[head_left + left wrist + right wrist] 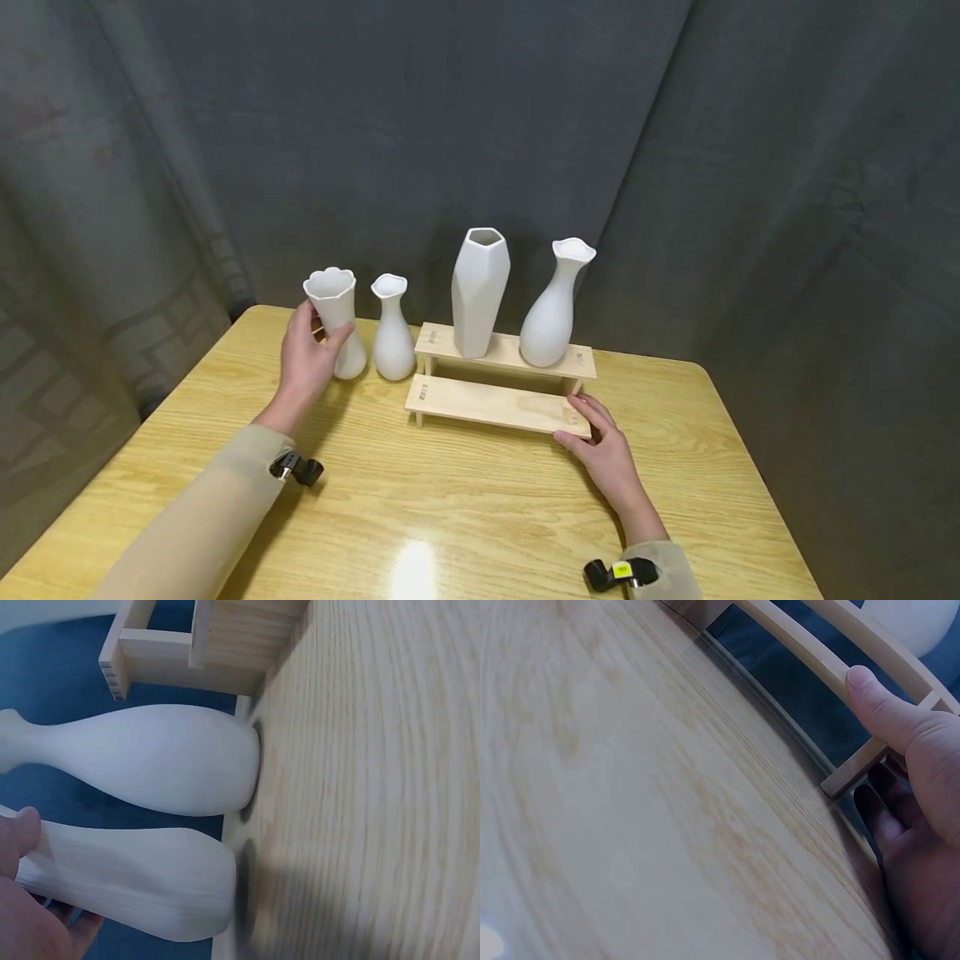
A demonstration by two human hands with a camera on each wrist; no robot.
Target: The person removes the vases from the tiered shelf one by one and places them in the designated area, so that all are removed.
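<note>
My left hand (306,354) grips a white vase with a scalloped rim (343,321), thumb on one side and fingers round the other. In the left wrist view that vase (142,881) has its base close to the tabletop. Just right of it stands a smaller white vase with a wavy rim (393,342). My right hand (606,450) holds the right end of a two-step wooden stand (495,402), thumb at the lower step's front edge. On the upper step are a faceted white vase (478,292) and a round-bellied white vase (551,321).
The stand and vases are toward the back of a light wood table (450,508). Dark grey curtains (420,150) hang behind it and along the sides. A bright light reflection (414,571) shows near the table's front.
</note>
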